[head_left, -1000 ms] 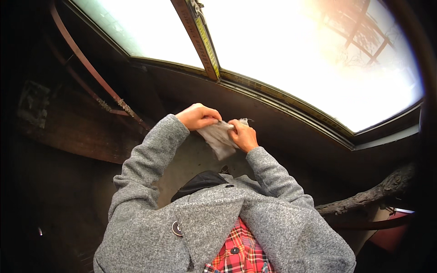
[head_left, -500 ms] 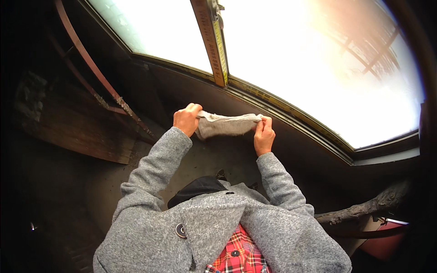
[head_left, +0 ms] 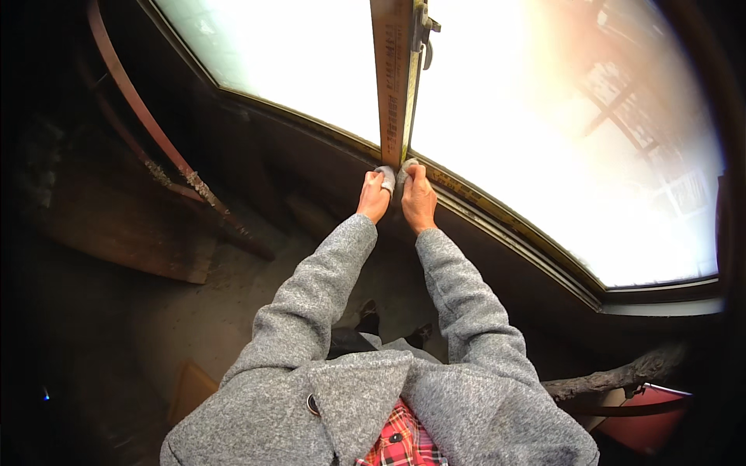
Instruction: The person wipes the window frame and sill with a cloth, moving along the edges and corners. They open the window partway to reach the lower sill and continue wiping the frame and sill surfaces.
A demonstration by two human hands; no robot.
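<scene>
Pale cloth (head_left: 407, 168), one: we are holding it at the foot of the brown window post (head_left: 393, 85), left hand (head_left: 374, 194) closing on a bunch to its left, right hand (head_left: 420, 196) pinching another to its right; reaching the post looks done, release not yet

Most of the cloth (head_left: 406, 172) is bunched up inside the left hand (head_left: 374, 199) and right hand (head_left: 418, 197), so can't tell if it runs behind the foot of the brown post (head_left: 392, 85) between them. Way above the hands, the post's top gets chopped off. Right of the right hand, the window (head_left: 521, 132)'s blown out, the lattice shape (head_left: 622, 113) too hazy to read. Shoes (head_left: 367, 312) below the hands are half lost in shadow.
</scene>
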